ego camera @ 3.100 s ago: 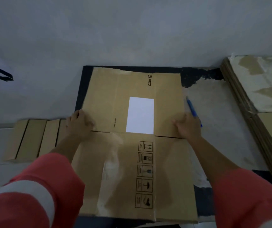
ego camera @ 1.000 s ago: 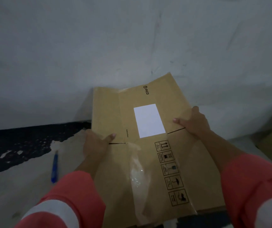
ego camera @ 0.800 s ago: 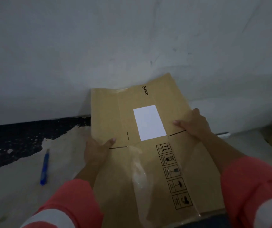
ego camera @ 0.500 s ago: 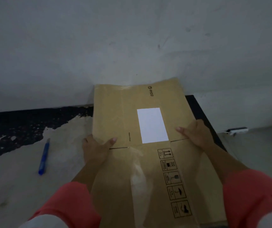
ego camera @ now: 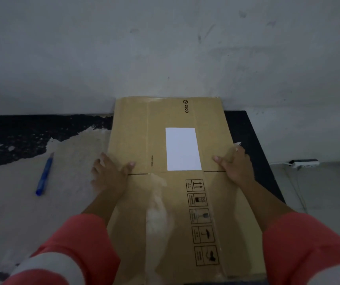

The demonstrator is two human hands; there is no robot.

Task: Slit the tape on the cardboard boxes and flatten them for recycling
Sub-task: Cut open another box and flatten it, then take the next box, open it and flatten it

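Note:
A flattened brown cardboard box [ego camera: 158,140] with a white label and a column of handling symbols lies in front of me, its far edge against the wall. My left hand [ego camera: 110,173] grips its left edge at the flap crease, thumb on top. On the right edge at the same crease sits my right hand [ego camera: 233,164], also thumb on top. A strip of clear tape [ego camera: 157,214] runs down the near half. A blue utility knife [ego camera: 43,175] lies on the floor to the left, away from both hands.
A pale wall [ego camera: 165,48] rises just behind the box. A black mat [ego camera: 253,149] shows under the box on the right. Dark patchy floor [ego camera: 21,136] spreads at the left. A white power strip [ego camera: 304,162] with a cable lies by the wall at right.
Both hands carried the flattened box to the right, away from the knife, then lowered it from a tilted hold until it lies flat and square against the wall.

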